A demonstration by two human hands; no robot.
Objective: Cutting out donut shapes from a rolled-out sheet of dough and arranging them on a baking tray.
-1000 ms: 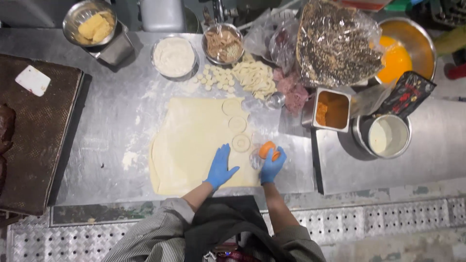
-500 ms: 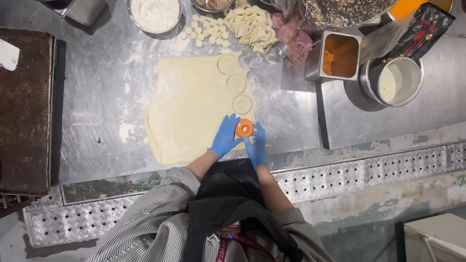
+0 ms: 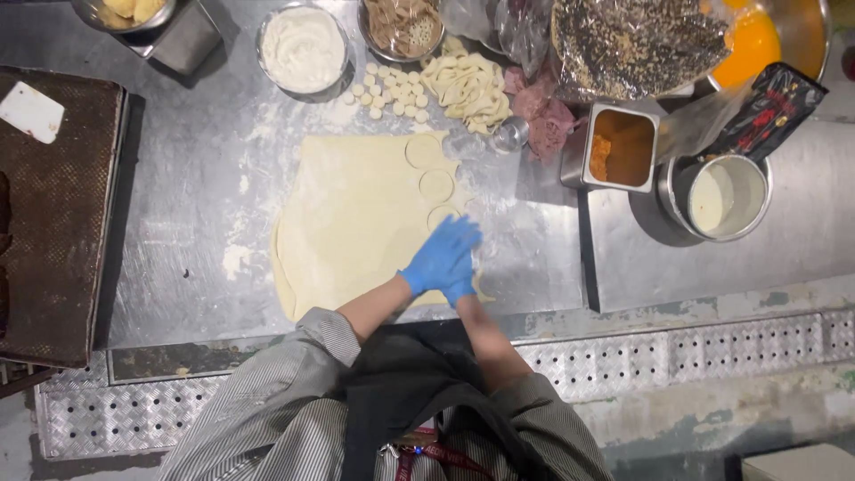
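A pale rolled dough sheet (image 3: pixel 347 214) lies on the floured steel table (image 3: pixel 178 223). Three round cuts (image 3: pixel 436 184) run down its right edge. Both my hands wear blue gloves and meet at the sheet's lower right corner, just below the last cut. My left hand (image 3: pixel 441 252) lies flat with its fingers stretched out, pressed on top of my right hand (image 3: pixel 461 289). Only a little of the right hand shows under it. The orange round cutter seen earlier is hidden beneath the hands.
A dark baking tray (image 3: pixel 53 214) with a white scraper (image 3: pixel 31 111) is at the left. Behind the dough are a bowl of white powder (image 3: pixel 305 49), small dough discs (image 3: pixel 392 89) and dough scraps (image 3: pixel 468 85). To the right stand a square tin (image 3: pixel 623 147) and a pot of white liquid (image 3: pixel 726 196).
The orange cutter was visible between my two hands. Now my left hand has come over it and covers both the cutter and my right hand. The view has shifted slightly.
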